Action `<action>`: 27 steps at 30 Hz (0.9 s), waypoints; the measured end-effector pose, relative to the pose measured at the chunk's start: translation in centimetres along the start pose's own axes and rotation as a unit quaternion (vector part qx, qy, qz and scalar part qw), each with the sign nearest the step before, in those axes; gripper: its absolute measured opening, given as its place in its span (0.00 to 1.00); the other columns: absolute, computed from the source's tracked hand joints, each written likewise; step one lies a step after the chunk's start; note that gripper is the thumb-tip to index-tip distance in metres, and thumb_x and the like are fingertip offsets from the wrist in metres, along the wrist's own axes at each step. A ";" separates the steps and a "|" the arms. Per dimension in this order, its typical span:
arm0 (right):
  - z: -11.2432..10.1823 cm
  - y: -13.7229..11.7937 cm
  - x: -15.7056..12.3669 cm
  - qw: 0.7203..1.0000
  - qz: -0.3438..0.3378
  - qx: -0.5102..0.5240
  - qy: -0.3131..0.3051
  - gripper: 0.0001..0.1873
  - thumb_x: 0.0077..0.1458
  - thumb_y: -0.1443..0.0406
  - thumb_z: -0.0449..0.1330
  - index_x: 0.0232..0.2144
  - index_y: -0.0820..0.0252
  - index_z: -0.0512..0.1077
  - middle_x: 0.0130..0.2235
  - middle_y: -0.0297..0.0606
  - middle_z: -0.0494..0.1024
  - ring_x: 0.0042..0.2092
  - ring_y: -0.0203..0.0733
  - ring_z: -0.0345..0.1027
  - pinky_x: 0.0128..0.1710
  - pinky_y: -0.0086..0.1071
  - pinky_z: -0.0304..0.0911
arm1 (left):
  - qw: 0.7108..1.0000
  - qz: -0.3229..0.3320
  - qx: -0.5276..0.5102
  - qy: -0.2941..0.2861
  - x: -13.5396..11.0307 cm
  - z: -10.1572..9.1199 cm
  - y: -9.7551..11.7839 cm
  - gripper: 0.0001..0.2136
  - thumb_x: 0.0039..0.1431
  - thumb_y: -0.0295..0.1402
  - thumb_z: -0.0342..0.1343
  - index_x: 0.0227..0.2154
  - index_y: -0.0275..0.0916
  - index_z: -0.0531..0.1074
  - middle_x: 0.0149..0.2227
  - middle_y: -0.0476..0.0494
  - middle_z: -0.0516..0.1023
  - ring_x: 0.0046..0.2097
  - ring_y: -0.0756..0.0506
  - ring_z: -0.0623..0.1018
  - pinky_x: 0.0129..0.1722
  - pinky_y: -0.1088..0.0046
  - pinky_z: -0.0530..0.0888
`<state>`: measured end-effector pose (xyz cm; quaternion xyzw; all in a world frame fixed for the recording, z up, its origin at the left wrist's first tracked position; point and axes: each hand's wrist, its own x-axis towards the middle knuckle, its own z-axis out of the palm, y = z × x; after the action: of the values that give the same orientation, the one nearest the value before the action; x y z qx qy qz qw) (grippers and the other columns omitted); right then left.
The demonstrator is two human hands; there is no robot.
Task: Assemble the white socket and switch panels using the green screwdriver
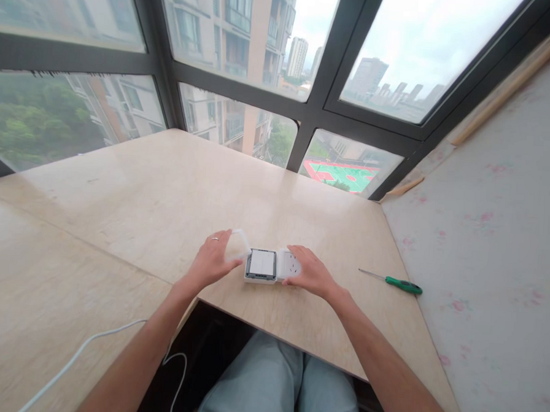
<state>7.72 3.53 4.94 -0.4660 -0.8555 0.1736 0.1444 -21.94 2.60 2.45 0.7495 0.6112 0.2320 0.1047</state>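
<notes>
In the head view, a white switch (261, 262) lies on a pale wooden table (239, 192), its flat plate facing up and a grey rim bare around it. Just left of the switch is the left hand (214, 261), a ring on one finger, with thumb and fingers closed on a thin white frame (246, 241), which is tilted up off the table; whether the frame's lower corner touches the switch I cannot tell. Against the right side of the switch sits a white socket (291, 263), its holes facing up, and the right hand (311, 272) grips it, fingers at the far edge and thumb at the near one. Well to the right of the switch lies a screwdriver (404, 285) with a green handle, its metal tip pointing toward the switch. Left of the switch and closer to the person, a white cable (97, 339) runs across the table. Nearer than the switch, below the table edge, are light trousers (270, 384). Beyond the switch stands a dark-barred window (310, 112); far to its right is a flowered wall (494, 254).
</notes>
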 end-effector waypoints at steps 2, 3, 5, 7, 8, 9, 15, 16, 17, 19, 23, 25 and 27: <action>0.1 0.0 0.1 1.000 0.008 0.004 -0.004 0.41 0.38 0.58 0.73 0.55 0.61 0.65 0.56 0.51 0.69 0.57 0.56 0.63 0.57 0.49 0.59 | 0.997 -0.041 0.072 -0.009 -0.4 -0.4 -1.1 0.34 0.54 0.42 0.59 0.60 0.31 0.57 0.60 0.27 0.66 0.63 0.31 0.64 0.61 0.54 0.63; 0.1 0.0 0.2 1.000 0.013 0.006 -0.006 0.42 0.38 0.58 0.73 0.55 0.62 0.65 0.56 0.51 0.69 0.57 0.56 0.63 0.57 0.49 0.59 | 0.993 -0.063 0.102 -0.013 -0.7 -0.6 -1.5 0.33 0.55 0.41 0.58 0.60 0.31 0.57 0.60 0.27 0.66 0.63 0.31 0.63 0.60 0.53 0.63; 0.2 -0.1 0.3 1.000 0.022 0.007 -0.010 0.42 0.39 0.59 0.73 0.55 0.63 0.65 0.56 0.52 0.69 0.58 0.56 0.63 0.57 0.50 0.59 | 0.983 -0.108 0.148 -0.021 -1.2 -1.0 -2.1 0.31 0.56 0.40 0.56 0.60 0.32 0.58 0.60 0.27 0.65 0.64 0.29 0.61 0.59 0.51 0.63; 0.2 0.0 0.3 0.999 0.029 0.005 -0.013 0.41 0.39 0.59 0.73 0.55 0.64 0.65 0.57 0.53 0.69 0.59 0.57 0.62 0.58 0.51 0.58 | 0.974 -0.149 0.169 -0.036 -1.6 -1.2 -2.4 0.29 0.58 0.41 0.54 0.59 0.30 0.58 0.59 0.24 0.65 0.64 0.28 0.61 0.57 0.48 0.64; 0.2 0.0 0.3 0.999 0.030 0.003 -0.015 0.41 0.40 0.59 0.73 0.55 0.64 0.65 0.57 0.53 0.68 0.59 0.57 0.61 0.59 0.51 0.57 | 0.970 -0.165 0.174 -0.043 -1.7 -1.2 -2.5 0.29 0.59 0.41 0.52 0.59 0.28 0.59 0.59 0.22 0.66 0.63 0.27 0.61 0.57 0.47 0.64; 0.2 0.0 0.2 0.999 0.029 0.002 -0.017 0.40 0.40 0.58 0.72 0.55 0.64 0.65 0.58 0.54 0.68 0.60 0.57 0.61 0.59 0.51 0.57 | 0.968 -0.174 0.175 -0.047 -1.8 -1.2 -2.6 0.28 0.60 0.41 0.51 0.58 0.27 0.59 0.58 0.21 0.66 0.63 0.27 0.61 0.56 0.47 0.64; 0.3 0.3 -0.2 1.000 0.006 -0.008 -0.021 0.36 0.48 0.54 0.68 0.56 0.59 0.64 0.59 0.51 0.67 0.61 0.57 0.59 0.60 0.52 0.56 | 0.973 -0.182 0.139 -0.032 -1.9 -0.7 -2.6 0.28 0.60 0.35 0.49 0.61 0.28 0.57 0.64 0.21 0.59 0.68 0.25 0.53 0.59 0.40 0.59; 0.3 0.3 -0.3 1.000 0.004 -0.014 -0.020 0.35 0.49 0.54 0.67 0.56 0.59 0.64 0.59 0.51 0.67 0.61 0.57 0.59 0.61 0.52 0.56 | 0.977 -0.172 0.124 -0.031 -1.9 -0.7 -2.3 0.28 0.59 0.35 0.50 0.61 0.28 0.56 0.65 0.21 0.58 0.68 0.26 0.52 0.60 0.41 0.58; 0.3 0.2 -0.3 1.000 0.002 -0.022 -0.021 0.35 0.50 0.54 0.67 0.56 0.59 0.64 0.59 0.51 0.67 0.61 0.57 0.59 0.61 0.52 0.57 | 0.982 -0.156 0.104 -0.029 -1.9 -0.6 -1.8 0.29 0.59 0.35 0.51 0.61 0.28 0.56 0.65 0.22 0.57 0.68 0.26 0.52 0.61 0.42 0.58; 0.2 0.1 -0.3 0.999 -0.006 -0.038 -0.022 0.35 0.50 0.53 0.66 0.57 0.61 0.64 0.59 0.52 0.68 0.61 0.58 0.60 0.60 0.52 0.58 | 0.992 -0.108 0.055 -0.021 -2.0 -0.4 -0.2 0.30 0.59 0.37 0.52 0.62 0.28 0.55 0.65 0.23 0.57 0.69 0.28 0.51 0.63 0.45 0.57; -0.1 0.1 -0.5 0.996 -0.043 -0.072 -0.022 0.37 0.50 0.50 0.66 0.57 0.60 0.63 0.57 0.54 0.70 0.59 0.59 0.64 0.57 0.54 0.61 | 0.997 0.055 -0.052 -0.006 -2.2 0.2 4.5 0.33 0.60 0.39 0.55 0.64 0.35 0.51 0.67 0.27 0.56 0.70 0.33 0.48 0.65 0.48 0.56; -0.3 0.1 -0.8 0.994 -0.058 -0.092 -0.024 0.39 0.49 0.48 0.66 0.57 0.61 0.64 0.56 0.54 0.71 0.58 0.60 0.65 0.56 0.54 0.62 | 0.989 0.118 -0.080 -0.027 -1.9 0.7 6.7 0.36 0.57 0.39 0.59 0.65 0.36 0.50 0.67 0.28 0.55 0.70 0.33 0.47 0.65 0.47 0.55; -0.5 0.2 -1.2 0.991 -0.071 -0.107 -0.027 0.40 0.48 0.46 0.66 0.57 0.62 0.65 0.56 0.55 0.72 0.57 0.60 0.66 0.55 0.52 0.63 | 0.983 0.157 -0.083 -0.056 -1.3 1.3 8.2 0.41 0.53 0.40 0.64 0.65 0.36 0.50 0.67 0.27 0.55 0.70 0.31 0.46 0.66 0.46 0.52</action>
<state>8.74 2.71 5.19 -0.4117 -0.9038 0.0833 0.0823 -14.36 -0.36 4.64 0.8368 0.4576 0.2529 0.1624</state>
